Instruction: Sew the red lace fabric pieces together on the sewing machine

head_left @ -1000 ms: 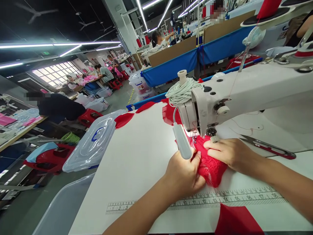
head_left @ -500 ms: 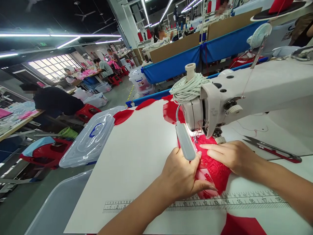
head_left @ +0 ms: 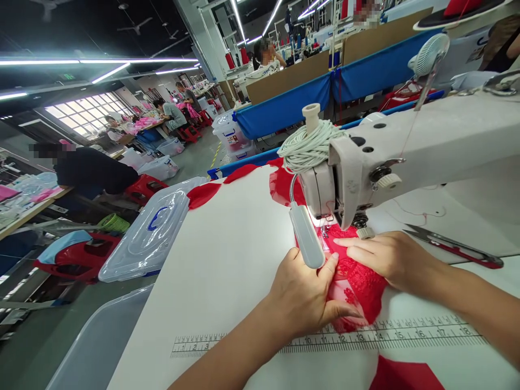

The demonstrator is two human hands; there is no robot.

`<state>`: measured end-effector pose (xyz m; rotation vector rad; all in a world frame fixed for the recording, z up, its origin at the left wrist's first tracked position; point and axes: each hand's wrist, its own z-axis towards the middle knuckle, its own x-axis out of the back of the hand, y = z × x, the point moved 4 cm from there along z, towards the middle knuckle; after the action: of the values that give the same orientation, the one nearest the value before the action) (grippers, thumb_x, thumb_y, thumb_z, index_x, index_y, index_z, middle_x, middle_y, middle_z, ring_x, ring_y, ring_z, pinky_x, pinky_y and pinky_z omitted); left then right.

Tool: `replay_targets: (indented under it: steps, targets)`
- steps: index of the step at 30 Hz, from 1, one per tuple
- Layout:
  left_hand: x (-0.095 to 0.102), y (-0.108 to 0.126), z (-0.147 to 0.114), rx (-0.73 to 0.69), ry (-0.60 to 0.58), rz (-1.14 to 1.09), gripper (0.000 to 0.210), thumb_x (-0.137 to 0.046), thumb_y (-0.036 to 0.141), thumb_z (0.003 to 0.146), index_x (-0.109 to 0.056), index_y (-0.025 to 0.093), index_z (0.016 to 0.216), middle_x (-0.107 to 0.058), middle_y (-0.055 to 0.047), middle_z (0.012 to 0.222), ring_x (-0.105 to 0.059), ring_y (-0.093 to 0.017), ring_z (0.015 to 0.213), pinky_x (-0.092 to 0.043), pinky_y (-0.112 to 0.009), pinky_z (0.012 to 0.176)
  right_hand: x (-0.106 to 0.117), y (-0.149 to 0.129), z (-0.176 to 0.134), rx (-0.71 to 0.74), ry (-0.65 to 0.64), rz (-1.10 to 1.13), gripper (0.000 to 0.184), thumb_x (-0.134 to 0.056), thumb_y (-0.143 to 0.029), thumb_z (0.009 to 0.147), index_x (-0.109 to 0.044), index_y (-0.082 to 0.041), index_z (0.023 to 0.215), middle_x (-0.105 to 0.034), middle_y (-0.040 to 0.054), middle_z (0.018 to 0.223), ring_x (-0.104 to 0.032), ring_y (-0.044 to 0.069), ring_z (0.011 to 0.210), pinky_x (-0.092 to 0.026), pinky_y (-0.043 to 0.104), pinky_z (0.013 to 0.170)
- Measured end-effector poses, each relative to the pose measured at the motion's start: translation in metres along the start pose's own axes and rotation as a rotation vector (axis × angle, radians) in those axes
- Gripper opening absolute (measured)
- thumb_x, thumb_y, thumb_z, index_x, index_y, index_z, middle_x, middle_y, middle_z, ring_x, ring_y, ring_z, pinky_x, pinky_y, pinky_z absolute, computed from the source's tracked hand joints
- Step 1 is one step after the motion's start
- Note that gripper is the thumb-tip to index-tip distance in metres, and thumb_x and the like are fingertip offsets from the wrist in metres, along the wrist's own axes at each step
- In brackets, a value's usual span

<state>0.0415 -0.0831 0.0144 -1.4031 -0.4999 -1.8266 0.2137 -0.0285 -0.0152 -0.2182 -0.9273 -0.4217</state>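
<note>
A piece of red lace fabric [head_left: 368, 284], part of it sheer, lies under the needle area of a white sewing machine [head_left: 439, 143]. My left hand [head_left: 303, 290] presses on its left side, thumb and index finger spread apart. On its upper right part rests my right hand [head_left: 390, 257], fingers stretched out flat. The two index fingertips nearly meet just in front of the presser foot [head_left: 325, 232]. A small grey lamp [head_left: 307, 238] on a bendable neck hides part of my left hand's fingers.
Thread snips [head_left: 459, 246] lie right of my right hand. A printed ruler scale [head_left: 414, 333] runs along the table's front, with a red fabric piece [head_left: 406, 374] below it. More red pieces [head_left: 205, 194] lie along the far edge. A lidded clear box [head_left: 150, 227] stands left.
The lace and my left hand have shifted slightly to the right relative to the machine. My right hand stays flat on the fabric. The whole view has moved a little.
</note>
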Motion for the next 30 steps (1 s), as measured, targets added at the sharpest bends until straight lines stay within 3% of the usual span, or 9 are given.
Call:
replay_targets:
  steps: [7, 12, 17, 24, 30]
  targets:
    - [-0.004, -0.003, -0.003, 0.007, 0.022, 0.004, 0.09, -0.007, 0.072, 0.098, -0.067, 0.013, 0.127, -0.071, -0.018, 0.108, -0.065, -0.026, 0.087, -0.049, -0.038, 0.076, 0.003, 0.0, 0.002, -0.007, 0.001, -0.04, 0.033, -0.035, -0.004, 0.094, -0.049, -0.022, 0.07, -0.062, 0.0001, 0.063, -0.039, 0.015, 0.049, -0.023, 0.031, 0.049]
    - [-0.004, -0.006, -0.001, 0.012, 0.022, 0.017, 0.085, -0.014, 0.074, 0.097, -0.068, 0.015, 0.127, -0.071, -0.016, 0.109, -0.065, -0.026, 0.09, -0.049, -0.039, 0.08, 0.001, 0.004, 0.0, -0.024, -0.03, -0.05, 0.032, -0.034, -0.006, 0.095, -0.047, -0.023, 0.072, -0.059, -0.0005, 0.061, -0.041, 0.015, 0.051, -0.023, 0.03, 0.05]
    - [-0.002, -0.007, 0.001, 0.013, 0.048, -0.016, 0.089, -0.007, 0.072, 0.098, -0.07, 0.014, 0.123, -0.071, -0.016, 0.114, -0.064, -0.026, 0.091, -0.048, -0.039, 0.082, -0.006, 0.009, -0.004, -0.057, -0.032, -0.045, 0.028, -0.033, -0.009, 0.095, -0.05, -0.023, 0.078, -0.062, 0.0002, 0.064, -0.047, 0.016, 0.053, -0.023, 0.031, 0.051]
    - [-0.005, -0.006, -0.002, 0.013, 0.045, -0.004, 0.085, -0.016, 0.074, 0.097, -0.065, 0.014, 0.131, -0.069, -0.018, 0.12, -0.064, -0.03, 0.1, -0.047, -0.048, 0.091, 0.0, 0.007, 0.001, -0.085, -0.122, 0.042, 0.012, -0.048, -0.016, 0.088, -0.057, -0.023, 0.086, -0.069, 0.0012, 0.073, -0.051, 0.018, 0.054, -0.026, 0.032, 0.051]
    - [0.001, 0.0, -0.001, 0.005, 0.08, 0.006, 0.088, -0.017, 0.077, 0.095, -0.066, 0.011, 0.128, -0.067, -0.019, 0.126, -0.063, -0.034, 0.108, -0.046, -0.052, 0.095, 0.015, 0.0, 0.013, 0.058, 0.007, 0.086, 0.026, -0.04, -0.002, 0.089, -0.058, -0.021, 0.086, -0.065, -0.001, 0.07, -0.047, 0.015, 0.055, -0.028, 0.031, 0.051]
